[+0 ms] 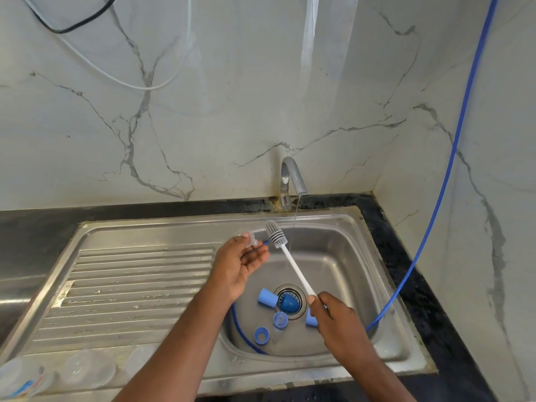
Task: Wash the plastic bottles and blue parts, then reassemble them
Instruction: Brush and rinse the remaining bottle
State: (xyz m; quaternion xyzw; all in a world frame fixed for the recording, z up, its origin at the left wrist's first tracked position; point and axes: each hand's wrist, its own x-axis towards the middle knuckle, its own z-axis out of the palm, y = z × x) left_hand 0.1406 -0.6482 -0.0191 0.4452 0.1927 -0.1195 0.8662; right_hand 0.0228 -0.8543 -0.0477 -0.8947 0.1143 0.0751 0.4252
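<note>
1. Three clear plastic bottles (87,369) stand on the front rim of the steel sink (130,285), close to the left forearm. A careless sweep of that arm could tip them off.
2. The left hand (237,268) pinches a small clear part (253,238) between thumb and fingers above the basin. The hold looks light, so a wet part could slip and drop.
3. The bottle brush (290,258) points its grey head just beside that part. Both sit left of the tap's (293,175) thin stream, so neither is being rinsed.
4. On the basin floor lie a blue ring (261,335), a blue tube (268,297) and a blue cap (280,319). A dark blue dome (287,303) sits in the drain and may slow draining.
5. The right hand (336,317) has its fingers curled round the very end of the brush handle. Held that far back, the head may wobble and knock the clear part loose.
</note>
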